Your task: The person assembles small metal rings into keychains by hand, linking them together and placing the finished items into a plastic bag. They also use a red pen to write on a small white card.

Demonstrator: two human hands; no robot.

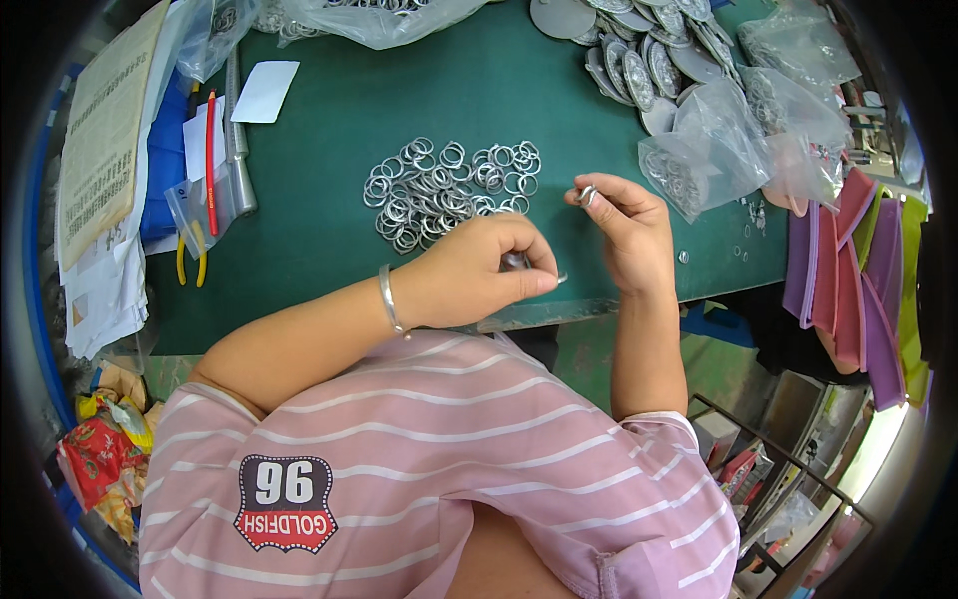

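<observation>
A loose heap of silver-coloured rings (432, 190) lies on the green table top, just beyond my left hand (489, 262). That hand is closed, with curled fingers. Bits of silvery metal show in its palm and at its fingertips, apparently rings, mostly hidden by the fingers. My right hand (637, 228) is raised to the right of the heap. Between its thumb and forefinger it pinches a silver ring (587, 196). The two hands are a short way apart.
Flat silver discs (659, 60) are piled at the back right, beside clear bags (704, 150) of metal parts. To the left lie a red pencil (211, 165), a metal rod (238, 140), yellow-handled pliers (192, 258) and papers (100, 170). Coloured straps (848, 270) hang at the right edge.
</observation>
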